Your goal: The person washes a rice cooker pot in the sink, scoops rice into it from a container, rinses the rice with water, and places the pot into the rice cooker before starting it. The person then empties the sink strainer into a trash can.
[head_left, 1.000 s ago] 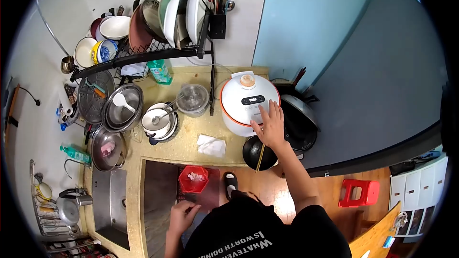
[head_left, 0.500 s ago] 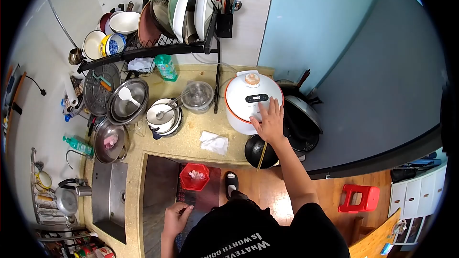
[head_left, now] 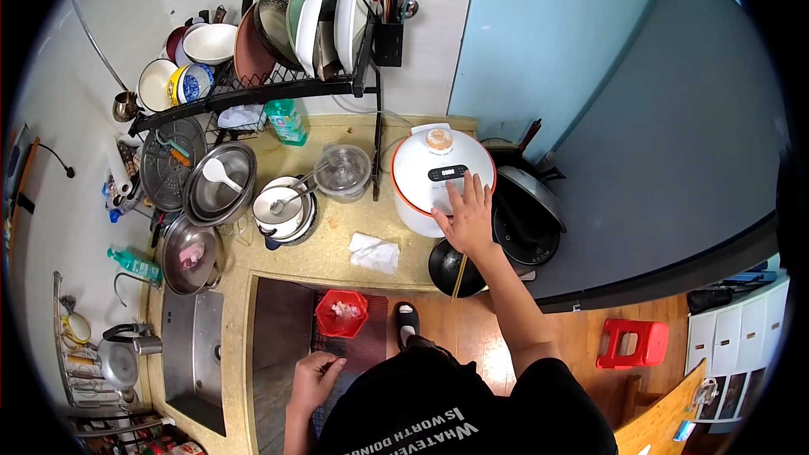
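Observation:
A white rice cooker (head_left: 414,173) with an orange rim stands on the counter, its small dark display lit. My right hand (head_left: 468,217) is over the front of the lid, fingers spread, fingertips at the panel just below the display. Low in front of my body, away from the counter, my left hand (head_left: 316,381) is loosely closed; nothing shows in it. A black wok or bowl (head_left: 451,267) sits beneath my right wrist, with chopsticks (head_left: 460,276) lying across it.
A folded white cloth (head_left: 374,253) lies left of the cooker. Stacked pots (head_left: 281,210), a lidded clear bowl (head_left: 343,172) and a dish rack (head_left: 366,84) stand further left. On the floor are a red bin (head_left: 341,325) and a red stool (head_left: 634,342).
The view has shifted slightly, moving the scene a little to the left. My right hand stays over the cooker panel and my left hand keeps its loosely closed pose.

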{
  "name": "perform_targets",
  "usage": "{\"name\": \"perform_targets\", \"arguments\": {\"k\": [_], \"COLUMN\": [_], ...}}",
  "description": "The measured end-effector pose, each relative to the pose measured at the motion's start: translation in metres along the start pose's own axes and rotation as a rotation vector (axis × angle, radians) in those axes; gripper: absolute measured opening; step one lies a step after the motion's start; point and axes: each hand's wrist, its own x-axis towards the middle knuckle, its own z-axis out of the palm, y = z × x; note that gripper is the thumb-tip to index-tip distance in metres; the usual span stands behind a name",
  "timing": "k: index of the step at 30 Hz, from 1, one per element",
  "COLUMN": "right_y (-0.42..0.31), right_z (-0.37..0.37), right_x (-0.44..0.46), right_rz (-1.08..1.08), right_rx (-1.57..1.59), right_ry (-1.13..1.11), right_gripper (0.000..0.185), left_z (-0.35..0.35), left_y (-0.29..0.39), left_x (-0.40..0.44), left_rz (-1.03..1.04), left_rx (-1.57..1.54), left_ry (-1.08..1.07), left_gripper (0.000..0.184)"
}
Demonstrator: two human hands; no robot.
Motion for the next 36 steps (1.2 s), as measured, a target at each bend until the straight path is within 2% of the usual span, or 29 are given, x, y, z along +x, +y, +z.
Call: {"name": "perform_targets", "arguments": {"k": [9,20,23,26,32,35,36], "right_y": [-0.001,0.007,0.007,0.004,0.011,0.024,0.035], "right_z": [0.0,0.005,0.004,-0.002,0.004,0.011,0.019], "right_x": [0.004,0.004,0.003,0.007,-0.001,-0.006,-0.006], "right_rz": [-0.003,0.066,0.082,0.075,0.103,0.202,0.293], "right_rx": [-0.042,-0.054,-0.063,-0.097,0.045,0.08,0.221], "right_ry": [-0.067,-0.033,-0.114,-0.079,0.028,0.107,0.116], "right_gripper": [0.065,0.072,0.073,0.075,0.075,0.068,0.065], "left_z": [-0.002,-0.004,-0.003,-0.003,-0.002,0.001,0.003], "left_y": [-0.006,-0.005,-0.005,-0.005,-0.008,-0.009,-0.008], "left_x": [0.007,0.011,0.012,0.012,0.012,0.016,0.02], "left_rz": [0.01,0.008,0.013,0.014,0.014,-0.038,-0.063], "left_rx": [-0.001,-0.002,-0.002,0.004,-0.026,-0.102,-0.136], "left_ry": [0.012,-0.002,-0.003,-0.008,-0.008,-0.031,-0.046], "left_gripper": [0.01,0.01,0.011,0.011,0.011,0.008,0.009]}}
